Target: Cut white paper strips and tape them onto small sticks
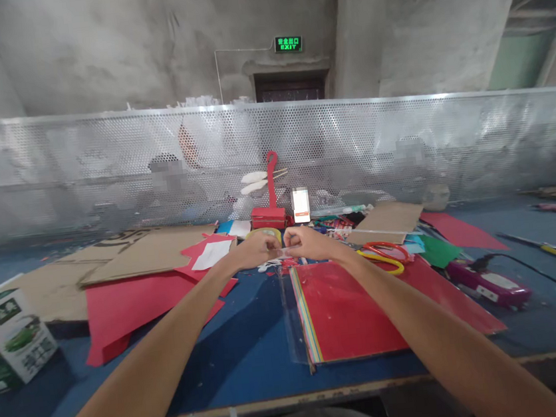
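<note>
My left hand and my right hand meet over the middle of the table, fingers pinched close together. A small pale, clear-looking strip shows between the fingertips, too small to name. A yellowish roll of tape lies just behind my left hand. Beyond the hands stands a red paper model with a long hooked strip, a lit phone upright beside it. Under my right forearm lies a clear sleeve of coloured paper, red on top. Scissors with red and yellow handles rest by that forearm.
Cardboard sheets and cut red paper cover the left side, with a green-and-white carton near the edge. A purple power strip with a black cable lies right. A perforated metal screen closes off the back.
</note>
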`<action>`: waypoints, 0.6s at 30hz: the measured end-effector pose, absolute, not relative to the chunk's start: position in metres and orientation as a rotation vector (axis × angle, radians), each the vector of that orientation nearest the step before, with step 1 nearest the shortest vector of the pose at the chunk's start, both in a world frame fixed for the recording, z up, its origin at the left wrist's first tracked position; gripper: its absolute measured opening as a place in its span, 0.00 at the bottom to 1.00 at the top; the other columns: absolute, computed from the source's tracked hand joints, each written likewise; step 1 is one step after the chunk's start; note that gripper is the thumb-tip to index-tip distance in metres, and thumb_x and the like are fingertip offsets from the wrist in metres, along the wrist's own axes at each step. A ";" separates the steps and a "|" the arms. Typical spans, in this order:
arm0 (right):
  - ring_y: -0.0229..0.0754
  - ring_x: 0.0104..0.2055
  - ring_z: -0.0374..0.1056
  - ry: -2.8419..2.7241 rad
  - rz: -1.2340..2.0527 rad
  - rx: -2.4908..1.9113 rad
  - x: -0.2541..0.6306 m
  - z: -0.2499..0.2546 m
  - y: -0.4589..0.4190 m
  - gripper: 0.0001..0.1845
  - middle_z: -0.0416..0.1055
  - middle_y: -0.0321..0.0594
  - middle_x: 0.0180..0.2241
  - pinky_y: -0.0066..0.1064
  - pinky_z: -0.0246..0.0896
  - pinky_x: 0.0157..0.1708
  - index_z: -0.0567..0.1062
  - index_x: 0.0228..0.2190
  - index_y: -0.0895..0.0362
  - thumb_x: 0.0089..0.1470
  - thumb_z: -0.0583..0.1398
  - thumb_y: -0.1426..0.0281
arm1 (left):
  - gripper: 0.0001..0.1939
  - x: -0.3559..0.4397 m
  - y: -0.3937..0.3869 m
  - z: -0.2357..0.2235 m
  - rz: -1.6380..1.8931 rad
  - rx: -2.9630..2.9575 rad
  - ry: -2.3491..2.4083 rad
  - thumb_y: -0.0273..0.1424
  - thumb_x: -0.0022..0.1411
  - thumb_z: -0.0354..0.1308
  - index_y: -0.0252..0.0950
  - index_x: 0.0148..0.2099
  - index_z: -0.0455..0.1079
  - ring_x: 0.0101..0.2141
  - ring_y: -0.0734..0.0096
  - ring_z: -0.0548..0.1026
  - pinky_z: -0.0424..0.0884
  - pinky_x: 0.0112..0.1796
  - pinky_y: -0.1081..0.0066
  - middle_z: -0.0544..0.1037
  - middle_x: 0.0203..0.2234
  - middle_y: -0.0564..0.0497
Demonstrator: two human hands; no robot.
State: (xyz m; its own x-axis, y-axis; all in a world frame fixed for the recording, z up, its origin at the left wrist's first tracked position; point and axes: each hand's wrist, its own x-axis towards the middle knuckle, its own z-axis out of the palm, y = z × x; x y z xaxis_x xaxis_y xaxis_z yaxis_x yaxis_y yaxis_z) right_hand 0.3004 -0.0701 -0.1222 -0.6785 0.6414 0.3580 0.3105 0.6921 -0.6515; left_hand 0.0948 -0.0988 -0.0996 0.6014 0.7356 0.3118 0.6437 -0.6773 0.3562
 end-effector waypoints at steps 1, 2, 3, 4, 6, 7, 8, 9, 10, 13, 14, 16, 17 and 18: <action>0.35 0.25 0.64 -2.321 0.744 -0.723 0.301 -0.122 -0.070 0.08 0.68 0.32 0.23 0.25 0.57 0.27 0.65 0.31 0.57 0.48 0.60 0.69 | 0.11 0.094 -0.098 -0.101 0.662 2.610 1.137 0.37 0.58 0.55 0.36 0.31 0.72 0.27 0.72 0.69 0.61 0.30 0.73 0.74 0.26 0.52; 0.35 0.25 0.64 -2.321 0.740 -0.715 0.301 -0.122 -0.069 0.07 0.68 0.32 0.23 0.25 0.57 0.28 0.65 0.30 0.57 0.49 0.59 0.70 | 0.11 0.094 -0.096 -0.102 0.686 2.595 1.124 0.37 0.58 0.55 0.36 0.31 0.72 0.27 0.72 0.68 0.61 0.29 0.73 0.73 0.26 0.52; 0.35 0.25 0.64 -2.319 0.738 -0.701 0.301 -0.122 -0.069 0.06 0.68 0.32 0.24 0.25 0.57 0.28 0.65 0.30 0.57 0.49 0.59 0.70 | 0.10 0.094 -0.095 -0.103 0.715 2.575 1.106 0.37 0.58 0.55 0.36 0.31 0.71 0.26 0.72 0.68 0.61 0.28 0.73 0.73 0.25 0.52; 0.35 0.26 0.64 -2.318 0.742 -0.680 0.301 -0.121 -0.070 0.06 0.67 0.32 0.24 0.25 0.58 0.29 0.65 0.30 0.56 0.49 0.58 0.71 | 0.10 0.093 -0.093 -0.104 0.745 2.548 1.091 0.37 0.58 0.55 0.36 0.31 0.71 0.26 0.73 0.67 0.61 0.28 0.73 0.72 0.24 0.52; 0.35 0.27 0.65 -2.321 0.745 -0.633 0.301 -0.119 -0.071 0.04 0.67 0.32 0.26 0.25 0.58 0.30 0.65 0.30 0.57 0.49 0.57 0.72 | 0.11 0.094 -0.091 -0.106 0.783 2.480 1.057 0.38 0.58 0.55 0.35 0.31 0.70 0.24 0.73 0.66 0.61 0.26 0.74 0.71 0.23 0.53; 0.35 0.28 0.65 -2.325 0.735 -0.616 0.301 -0.118 -0.072 0.04 0.68 0.33 0.26 0.25 0.58 0.31 0.65 0.30 0.57 0.48 0.57 0.73 | 0.11 0.094 -0.090 -0.106 0.788 2.444 1.034 0.38 0.58 0.56 0.35 0.31 0.70 0.24 0.74 0.66 0.61 0.26 0.74 0.71 0.22 0.53; 0.36 0.29 0.65 -2.332 0.718 -0.605 0.301 -0.117 -0.073 0.04 0.68 0.33 0.27 0.26 0.58 0.31 0.66 0.30 0.57 0.48 0.56 0.75 | 0.11 0.094 -0.089 -0.106 0.788 2.413 1.010 0.38 0.57 0.56 0.35 0.31 0.69 0.24 0.74 0.66 0.61 0.26 0.74 0.70 0.22 0.53; 0.36 0.30 0.66 -2.341 0.697 -0.600 0.301 -0.116 -0.074 0.05 0.68 0.34 0.28 0.26 0.58 0.32 0.66 0.30 0.57 0.48 0.55 0.75 | 0.11 0.093 -0.089 -0.105 0.785 2.393 0.994 0.38 0.57 0.56 0.35 0.30 0.69 0.24 0.75 0.66 0.61 0.27 0.74 0.70 0.22 0.54; 0.36 0.31 0.66 -2.352 0.677 -0.599 0.301 -0.116 -0.074 0.05 0.69 0.34 0.28 0.26 0.58 0.33 0.67 0.31 0.57 0.48 0.55 0.76 | 0.11 0.093 -0.089 -0.105 0.783 2.386 0.992 0.38 0.56 0.57 0.35 0.30 0.69 0.24 0.75 0.66 0.62 0.27 0.74 0.70 0.22 0.54; 0.37 0.32 0.66 -2.398 0.625 -0.594 0.301 -0.115 -0.076 0.06 0.70 0.35 0.30 0.27 0.59 0.35 0.69 0.32 0.57 0.49 0.55 0.76 | 0.09 0.090 -0.089 -0.104 0.778 2.433 1.065 0.37 0.54 0.58 0.36 0.29 0.69 0.25 0.74 0.66 0.60 0.27 0.74 0.70 0.22 0.54; 0.38 0.33 0.66 -2.412 0.611 -0.592 0.301 -0.115 -0.076 0.06 0.70 0.36 0.31 0.27 0.59 0.35 0.69 0.32 0.57 0.49 0.55 0.76 | 0.08 0.089 -0.089 -0.105 0.776 2.456 1.097 0.36 0.54 0.58 0.36 0.29 0.70 0.25 0.74 0.67 0.60 0.27 0.74 0.71 0.22 0.54; 0.38 0.33 0.66 -2.434 0.586 -0.598 0.301 -0.115 -0.077 0.08 0.71 0.36 0.32 0.26 0.58 0.34 0.70 0.33 0.57 0.49 0.54 0.77 | 0.07 0.087 -0.088 -0.107 0.780 2.491 1.143 0.35 0.51 0.60 0.37 0.30 0.71 0.26 0.73 0.67 0.59 0.27 0.74 0.72 0.23 0.54; 0.37 0.32 0.66 -2.441 0.576 -0.605 0.301 -0.115 -0.077 0.08 0.71 0.36 0.32 0.26 0.58 0.34 0.70 0.33 0.57 0.49 0.54 0.77 | 0.07 0.087 -0.088 -0.108 0.774 2.501 1.154 0.35 0.50 0.61 0.37 0.30 0.71 0.26 0.73 0.68 0.59 0.27 0.74 0.72 0.24 0.54; 0.37 0.32 0.65 -2.447 0.568 -0.613 0.301 -0.115 -0.077 0.09 0.71 0.36 0.32 0.26 0.58 0.33 0.70 0.33 0.57 0.48 0.54 0.78 | 0.07 0.087 -0.088 -0.109 0.763 2.507 1.156 0.34 0.49 0.62 0.37 0.29 0.71 0.26 0.73 0.68 0.59 0.27 0.74 0.72 0.24 0.54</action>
